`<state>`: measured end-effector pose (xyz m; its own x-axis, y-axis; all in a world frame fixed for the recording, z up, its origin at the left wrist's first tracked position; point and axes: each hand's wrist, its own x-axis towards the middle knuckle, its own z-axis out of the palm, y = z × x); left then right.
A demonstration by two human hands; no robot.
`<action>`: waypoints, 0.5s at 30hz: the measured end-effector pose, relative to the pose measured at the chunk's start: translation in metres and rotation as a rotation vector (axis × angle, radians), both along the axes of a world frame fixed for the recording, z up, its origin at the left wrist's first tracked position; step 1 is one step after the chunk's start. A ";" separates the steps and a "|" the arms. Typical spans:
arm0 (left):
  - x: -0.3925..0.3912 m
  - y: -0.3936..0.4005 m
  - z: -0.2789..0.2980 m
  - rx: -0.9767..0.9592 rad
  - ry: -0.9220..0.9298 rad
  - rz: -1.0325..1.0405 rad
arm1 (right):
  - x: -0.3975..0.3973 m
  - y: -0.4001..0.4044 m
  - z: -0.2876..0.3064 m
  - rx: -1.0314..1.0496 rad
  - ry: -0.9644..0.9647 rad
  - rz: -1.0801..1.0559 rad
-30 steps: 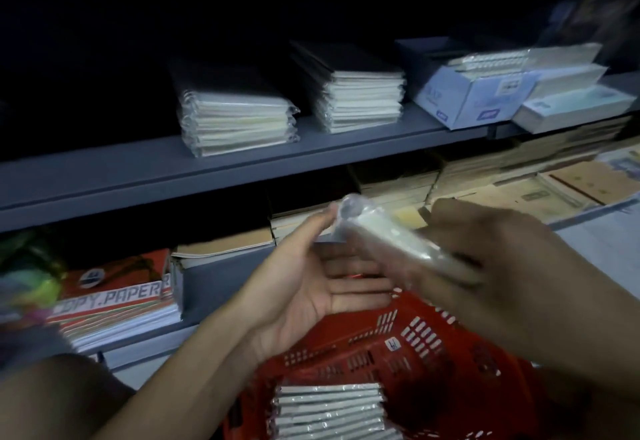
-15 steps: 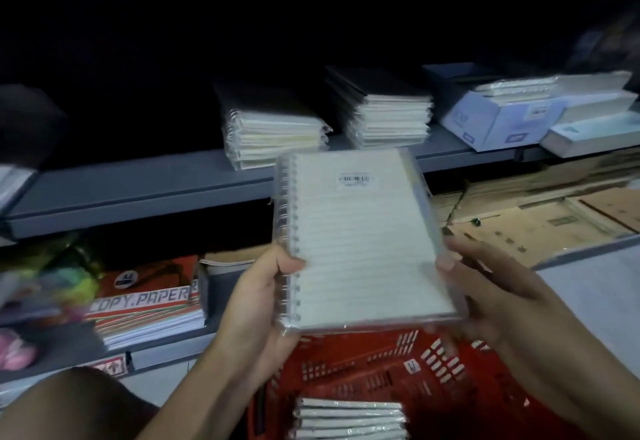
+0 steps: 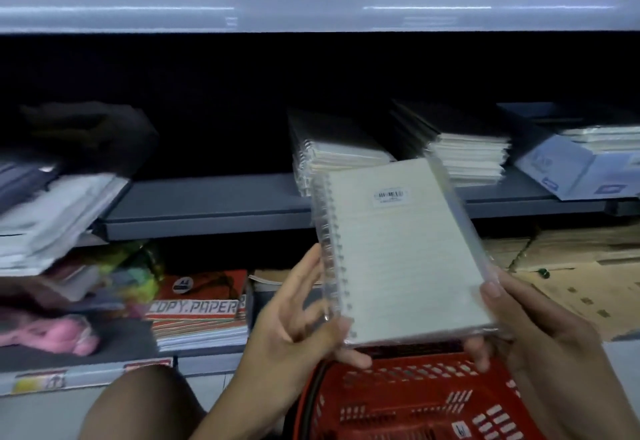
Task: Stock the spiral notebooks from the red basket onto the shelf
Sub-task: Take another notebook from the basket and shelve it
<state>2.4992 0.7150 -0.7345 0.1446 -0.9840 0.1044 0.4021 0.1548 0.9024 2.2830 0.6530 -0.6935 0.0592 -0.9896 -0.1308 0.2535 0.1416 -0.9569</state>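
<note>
Aloft, notebook [image 3: 401, 249] (both hands)

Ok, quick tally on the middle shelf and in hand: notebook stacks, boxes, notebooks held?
Notebook stacks: 2
Boxes: 1
Notebook in hands: 1, held by left hand and right hand
Total: 4

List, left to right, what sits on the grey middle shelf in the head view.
Slumped white stack → bare shelf stretch → spiral notebook stack → second notebook stack → blue-white box.
</note>
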 end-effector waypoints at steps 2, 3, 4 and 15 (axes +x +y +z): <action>0.006 -0.007 0.005 -0.031 -0.032 0.048 | 0.010 -0.008 0.001 -0.019 -0.028 0.034; 0.009 -0.012 0.009 -0.039 -0.047 0.078 | 0.014 -0.014 0.003 -0.047 -0.035 0.050; 0.013 -0.018 0.015 -0.044 -0.065 0.112 | 0.018 -0.022 0.005 -0.073 -0.039 0.058; 0.056 -0.135 0.083 0.033 -0.258 0.492 | 0.085 -0.170 0.028 -0.032 -0.138 0.168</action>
